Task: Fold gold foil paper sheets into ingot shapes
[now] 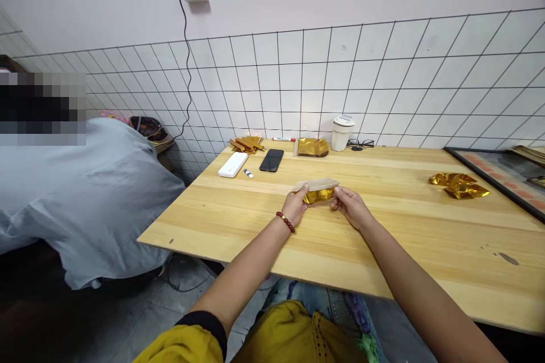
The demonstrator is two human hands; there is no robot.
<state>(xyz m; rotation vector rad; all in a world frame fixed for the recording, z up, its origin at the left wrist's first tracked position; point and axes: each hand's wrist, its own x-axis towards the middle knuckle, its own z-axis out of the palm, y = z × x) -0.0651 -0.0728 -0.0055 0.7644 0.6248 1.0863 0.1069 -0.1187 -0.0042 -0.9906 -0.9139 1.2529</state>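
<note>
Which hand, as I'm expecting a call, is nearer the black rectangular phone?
Left: the left hand is right of the phone, lower in view; the right hand, farther right.

Using the black phone (pixel 271 160) as reference. Near side, to its right: gold foil piece (pixel 318 197) has both ends partly covered by left grip (pixel 294 207) and right grip (pixel 351 207); some left fingertips hidden behind it. Right of phone: cup (pixel 340 135) lid print too small to read. Far right: black-edged frame (pixel 494 184) and counter (pixel 417 227) clipped by right edge. Just left: blue-and-white stick (pixel 248 173), markings unreadable. Far left: co-worker (pixel 97 193) cut by left edge, head pixelated, hands out of sight.
</note>
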